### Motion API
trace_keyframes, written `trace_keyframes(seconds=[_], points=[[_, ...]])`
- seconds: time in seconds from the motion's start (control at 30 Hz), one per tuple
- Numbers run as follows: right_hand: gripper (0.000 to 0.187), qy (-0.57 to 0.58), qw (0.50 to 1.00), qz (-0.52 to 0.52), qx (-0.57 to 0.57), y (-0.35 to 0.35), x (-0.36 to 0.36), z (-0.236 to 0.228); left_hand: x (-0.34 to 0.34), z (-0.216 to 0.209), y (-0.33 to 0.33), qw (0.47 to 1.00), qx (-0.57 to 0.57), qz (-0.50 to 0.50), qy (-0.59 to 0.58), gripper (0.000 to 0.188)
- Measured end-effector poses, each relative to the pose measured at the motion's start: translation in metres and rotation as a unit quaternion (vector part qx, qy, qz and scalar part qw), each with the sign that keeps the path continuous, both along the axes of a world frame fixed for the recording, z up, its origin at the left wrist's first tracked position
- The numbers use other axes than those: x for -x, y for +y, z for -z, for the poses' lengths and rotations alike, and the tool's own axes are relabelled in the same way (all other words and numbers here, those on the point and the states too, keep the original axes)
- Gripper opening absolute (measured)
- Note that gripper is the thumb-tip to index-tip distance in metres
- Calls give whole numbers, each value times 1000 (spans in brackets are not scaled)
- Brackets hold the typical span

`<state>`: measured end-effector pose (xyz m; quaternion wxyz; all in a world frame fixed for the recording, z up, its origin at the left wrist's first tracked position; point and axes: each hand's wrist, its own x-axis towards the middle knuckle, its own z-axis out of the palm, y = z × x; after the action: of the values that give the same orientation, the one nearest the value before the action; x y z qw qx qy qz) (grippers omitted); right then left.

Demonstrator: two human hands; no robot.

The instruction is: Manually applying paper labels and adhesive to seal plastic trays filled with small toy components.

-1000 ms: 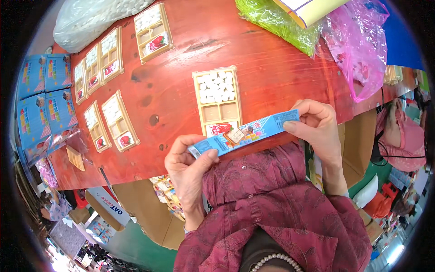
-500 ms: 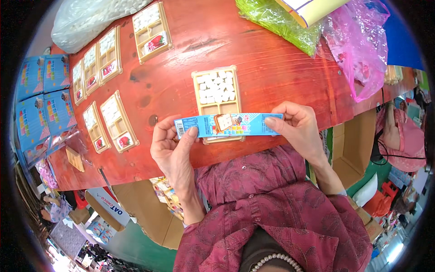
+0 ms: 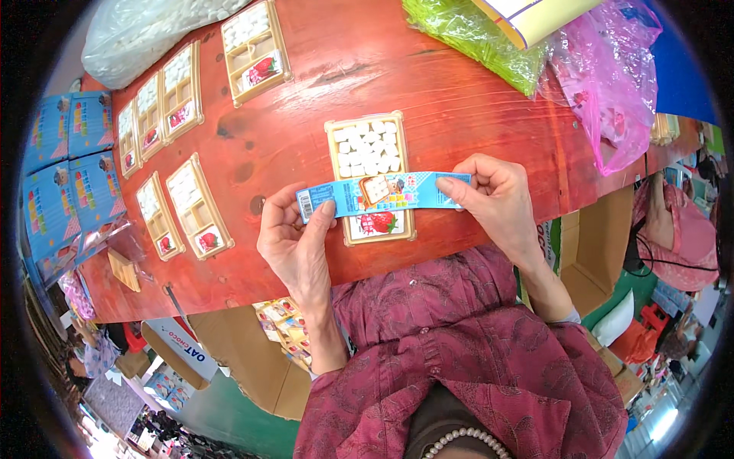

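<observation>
A blue printed cardboard sleeve (image 3: 388, 193), long and narrow, stretches crosswise between my two hands. My left hand (image 3: 297, 241) pinches its left end between thumb and fingers. Its right end is gripped the same way by my right hand (image 3: 489, 195), and the strip bows slightly. Just beneath it a beige compartment tray (image 3: 407, 126) lies on the red table. White marshmallow-like pieces (image 3: 368, 149) fill the tray's far section, and a strawberry-printed packet (image 3: 378, 224) sits in its near section. The strip hides the middle compartments.
Several similar filled trays (image 3: 200, 206) stand at the left and far left. Beyond them are blue boxes (image 3: 53, 200) and a clear bag of white pieces (image 3: 153, 38). Green plastic packaging (image 3: 478, 46) and a pink bag (image 3: 604, 92) lie far right. Open cartons (image 3: 592, 252) stand below the table edge.
Both hands have shifted the blue sleeve slightly away from me over the tray, uncovering more of the strawberry packet. Its right end now bends more.
</observation>
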<state>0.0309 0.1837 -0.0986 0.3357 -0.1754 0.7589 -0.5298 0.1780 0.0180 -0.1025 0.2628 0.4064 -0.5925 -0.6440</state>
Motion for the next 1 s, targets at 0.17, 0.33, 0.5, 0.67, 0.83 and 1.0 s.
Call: trace_keyframes(seconds=[0.17,0.33,0.5,0.67,0.83,1.0], points=[[12,22,1000,-5,-13,-3,3,0,3,2,0,1000,6,-6,-10,29],[11,46,998,-11,-34,-6,3,-1,4,2,-1,999,22,3,-27,29],[12,88,995,2,-53,-8,-1,-1,7,1,0,998,43,8,-45,30],[13,121,990,0,-77,-12,-4,-4,7,1,1,996,57,10,-63,31],[13,162,982,-8,-95,-14,-6,-5,8,3,1,996,57,11,-67,31],[15,188,978,-5,-92,-15,-8,-5,9,2,2,996,59,4,-62,27]])
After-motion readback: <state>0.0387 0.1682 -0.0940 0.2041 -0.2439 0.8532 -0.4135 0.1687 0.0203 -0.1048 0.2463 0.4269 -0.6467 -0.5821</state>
